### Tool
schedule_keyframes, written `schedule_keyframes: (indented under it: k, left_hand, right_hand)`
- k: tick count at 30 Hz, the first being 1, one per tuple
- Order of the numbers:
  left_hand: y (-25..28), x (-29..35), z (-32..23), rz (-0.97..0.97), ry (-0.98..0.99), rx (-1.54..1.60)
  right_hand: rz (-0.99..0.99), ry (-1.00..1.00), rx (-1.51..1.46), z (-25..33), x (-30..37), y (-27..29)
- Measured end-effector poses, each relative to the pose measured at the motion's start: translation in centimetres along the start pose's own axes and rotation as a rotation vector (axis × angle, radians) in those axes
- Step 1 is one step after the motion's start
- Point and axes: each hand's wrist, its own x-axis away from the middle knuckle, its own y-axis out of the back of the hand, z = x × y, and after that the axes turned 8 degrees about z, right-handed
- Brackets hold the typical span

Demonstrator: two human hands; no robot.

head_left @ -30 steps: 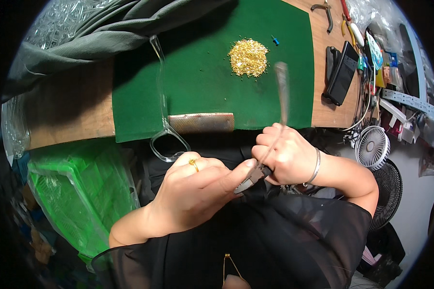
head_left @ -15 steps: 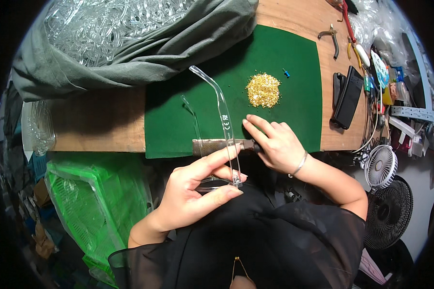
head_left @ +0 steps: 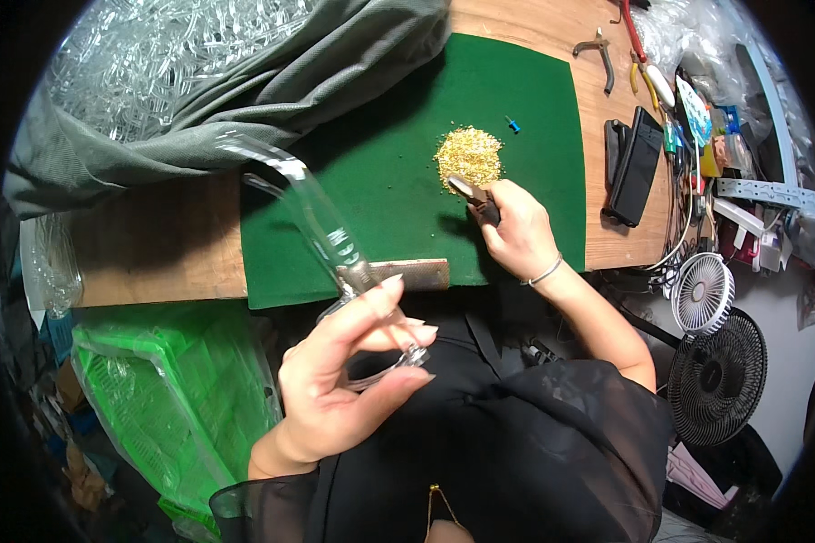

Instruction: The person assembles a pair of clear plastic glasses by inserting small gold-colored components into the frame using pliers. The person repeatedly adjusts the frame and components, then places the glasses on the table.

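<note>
My left hand (head_left: 344,380) pinches a clear plastic eyeglass frame (head_left: 310,204) between thumb and fingers, close to a hinge. The frame's long temples point up and left over the green mat (head_left: 335,190); its front is partly hidden by the hand. At the pile of tiny gold-coloured pieces (head_left: 469,156), my right hand (head_left: 521,231) is closed on a dark hand tool with a shiny metal tip (head_left: 462,186). The tip is at the pile's near edge; the tool's exact kind is unclear. A brown textured strip (head_left: 417,274) lies on the mat's front edge.
A grey cloth (head_left: 335,81) holds many clear plastic frames (head_left: 163,63) at the back left. A blue push pin (head_left: 512,125) lies beyond the pile. To the right are a black phone (head_left: 637,167), pliers (head_left: 598,59) and a white fan (head_left: 702,292). A green crate (head_left: 172,389) stands lower left.
My right hand has picked up the dark tool beside the brown strip and moved it up to the gold pile. My left hand has tilted the eyeglass frame leftward.
</note>
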Motion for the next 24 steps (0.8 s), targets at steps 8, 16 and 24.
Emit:
schedule_keyframes:
  k: [8, 16, 24]
  left_hand:
    - [-0.5, -0.2, 0.6, 0.028, 0.011, -0.017]
    - [-1.8, -1.5, 0.9, 0.048, 0.026, -0.145]
    - [-2.1, -1.3, 0.6, 0.086, 0.025, -0.091]
  right_hand:
    - [-0.013, -0.087, 0.001, 0.6, -0.7, -1.3]
    - [0.027, -0.052, 0.002, 0.8, -0.7, -0.9]
    - [0.124, 0.429, -0.751, 7.0, 1.2, 6.7]
